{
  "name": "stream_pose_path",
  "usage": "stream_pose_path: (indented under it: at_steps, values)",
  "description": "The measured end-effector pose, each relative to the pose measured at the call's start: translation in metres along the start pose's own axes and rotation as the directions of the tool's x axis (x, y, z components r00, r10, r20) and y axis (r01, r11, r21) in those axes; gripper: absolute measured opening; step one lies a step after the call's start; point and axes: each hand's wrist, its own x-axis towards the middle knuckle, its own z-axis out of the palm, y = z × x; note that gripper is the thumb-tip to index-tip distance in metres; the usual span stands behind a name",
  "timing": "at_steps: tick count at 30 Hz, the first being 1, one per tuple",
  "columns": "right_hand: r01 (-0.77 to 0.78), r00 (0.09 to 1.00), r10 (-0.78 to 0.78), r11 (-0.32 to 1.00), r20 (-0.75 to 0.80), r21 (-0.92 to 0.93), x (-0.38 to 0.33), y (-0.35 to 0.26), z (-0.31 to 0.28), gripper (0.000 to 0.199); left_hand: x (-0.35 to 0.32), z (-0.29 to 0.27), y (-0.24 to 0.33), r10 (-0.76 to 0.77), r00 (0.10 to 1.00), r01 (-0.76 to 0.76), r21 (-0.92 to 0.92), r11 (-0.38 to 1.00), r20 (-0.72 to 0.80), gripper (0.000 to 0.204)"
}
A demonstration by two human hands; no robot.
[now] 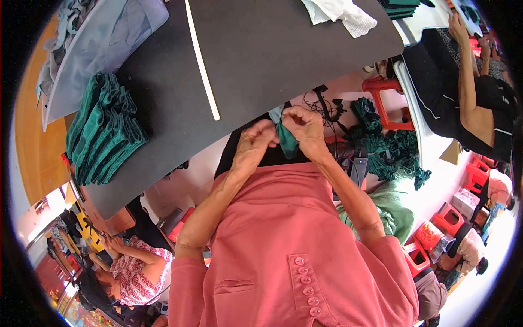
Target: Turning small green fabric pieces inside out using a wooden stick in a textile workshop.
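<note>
Close to my lap, below the table's near edge, I hold a small dark green cloth piece (287,144) with a pale grey-blue part (276,113) at its upper end. My right hand (306,129) pinches it near the top, thumb and fingertips together. From the other side my left hand (255,144) has its fingers curled and pressed together at the cloth's left edge; its fingertips are slightly blurred. The cloth hangs down between both hands. Exactly how the green and grey-blue parts join is hidden by my fingers.
On the dark table (261,60) lie a long white strip (202,65), a stack of folded green velvet cloths (103,131) and a white cloth (340,13). A translucent bin (103,49) holds grey fabric. Green bundles (387,150) lie by a red stool (381,103); people sit nearby.
</note>
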Motion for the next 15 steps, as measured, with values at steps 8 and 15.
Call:
stream_pose_path:
  at_steps: [8,15]
  values:
    - [-0.018,0.999,0.023,0.993,0.043,-0.116,0.0,-0.003,0.001,0.005,0.009,0.001,0.019,-0.215,0.975,0.221,-0.16,0.962,0.054,0.031]
    - [-0.086,0.98,0.047,0.976,0.192,0.2,0.001,-0.012,0.0,0.011,0.008,-0.01,0.018,-0.155,0.988,0.155,0.055,0.986,-0.009,0.034]
